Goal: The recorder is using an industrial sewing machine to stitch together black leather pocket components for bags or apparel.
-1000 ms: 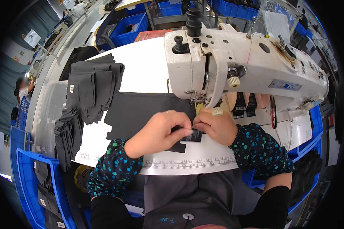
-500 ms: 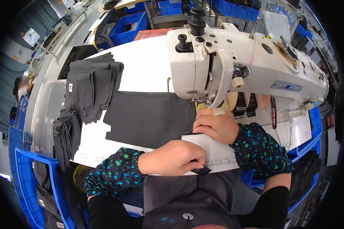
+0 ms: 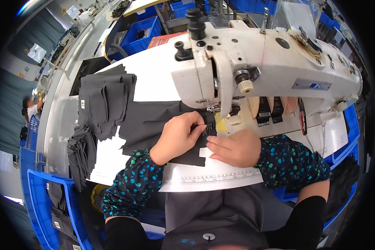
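Note:
A dark grey cloth panel (image 3: 150, 118) lies on the white sewing table, its right end just below the needle area of a white sewing machine (image 3: 258, 54). On that end rests a small black label (image 3: 211, 128) with pale print. My left hand (image 3: 175, 137) is closed, thumb and forefinger pinching the label at its left edge. From the right, my right hand (image 3: 235, 148) reaches in with its fingers stretched out, the tips touching the cloth beside the label's lower end. The presser foot (image 3: 213, 108) is just beyond the label.
Stacks of dark cut pieces (image 3: 106, 96) lie at the left, with a fanned pile (image 3: 81, 152) nearer me. Labels (image 3: 264, 110) and red-handled scissors (image 3: 302, 118) lie under the machine arm. Blue bins (image 3: 37, 200) flank the table. A printed ruler (image 3: 212, 179) runs along the front edge.
My left hand has brought the black label from the table's front edge up onto the cloth. My right hand has drawn back slightly from the needle, and the cloth has wrinkled.

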The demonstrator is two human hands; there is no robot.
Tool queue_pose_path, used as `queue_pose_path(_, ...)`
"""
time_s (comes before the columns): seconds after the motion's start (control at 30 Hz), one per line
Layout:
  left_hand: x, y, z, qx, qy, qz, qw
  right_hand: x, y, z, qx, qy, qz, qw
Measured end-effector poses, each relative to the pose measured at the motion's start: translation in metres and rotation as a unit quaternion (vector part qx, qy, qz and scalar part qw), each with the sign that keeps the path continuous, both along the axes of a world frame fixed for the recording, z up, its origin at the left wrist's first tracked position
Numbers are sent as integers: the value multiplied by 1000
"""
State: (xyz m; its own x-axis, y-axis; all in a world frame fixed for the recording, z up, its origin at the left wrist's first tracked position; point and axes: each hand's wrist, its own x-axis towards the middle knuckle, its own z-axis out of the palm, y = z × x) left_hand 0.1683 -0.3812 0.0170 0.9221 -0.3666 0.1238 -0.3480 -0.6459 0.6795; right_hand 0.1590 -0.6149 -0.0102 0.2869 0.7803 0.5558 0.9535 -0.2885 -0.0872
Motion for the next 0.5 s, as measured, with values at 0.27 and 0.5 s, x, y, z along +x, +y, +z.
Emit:
queue_pose_path(0.27,23,1,-3,65,-21,1,998,-14,3,-8,-30,15,-45,998)
queue_pose_path(0.5,24,-1,-1,55,3,15,998,-13,3,-3,-43,41,-37,998)
